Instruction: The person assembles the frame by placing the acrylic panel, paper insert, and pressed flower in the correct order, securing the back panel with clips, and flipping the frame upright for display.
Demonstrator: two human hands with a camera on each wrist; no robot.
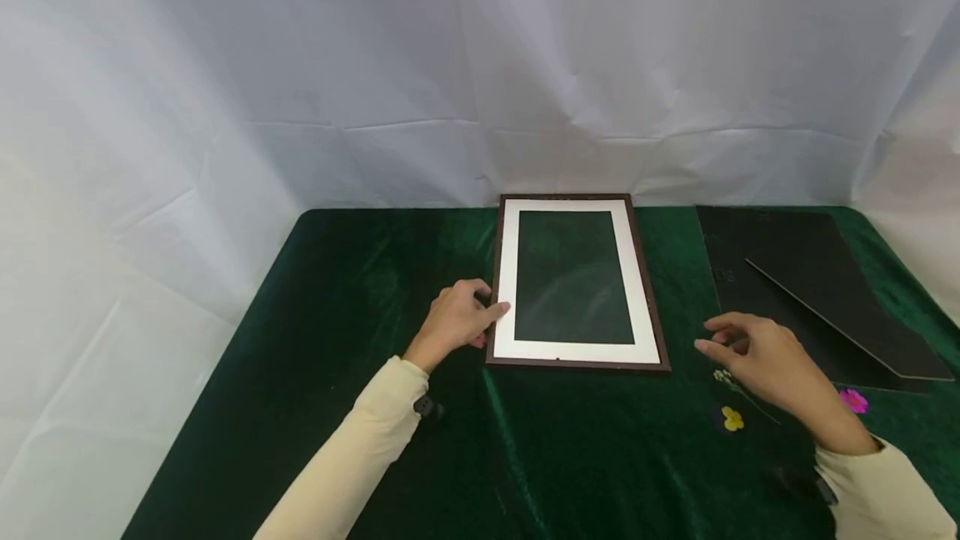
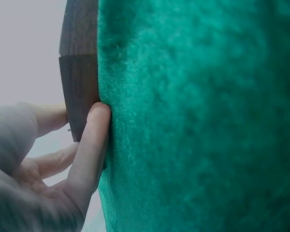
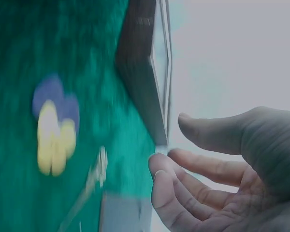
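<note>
Green velvet cloth (image 1: 570, 457) bears a picture frame (image 1: 576, 361) the left hand's (image 1: 455, 320) grip pinches, right hand (image 1: 772, 365) apparently loose.

cream long sleeves (image 1: 360, 440), black wrist straps (image 1: 424, 407)

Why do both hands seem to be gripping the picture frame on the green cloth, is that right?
Not quite. Only the left hand grips the picture frame; the right hand hovers open beside it, above the dried flowers. The head view shows this. The frame does lie on the green cloth.
</note>
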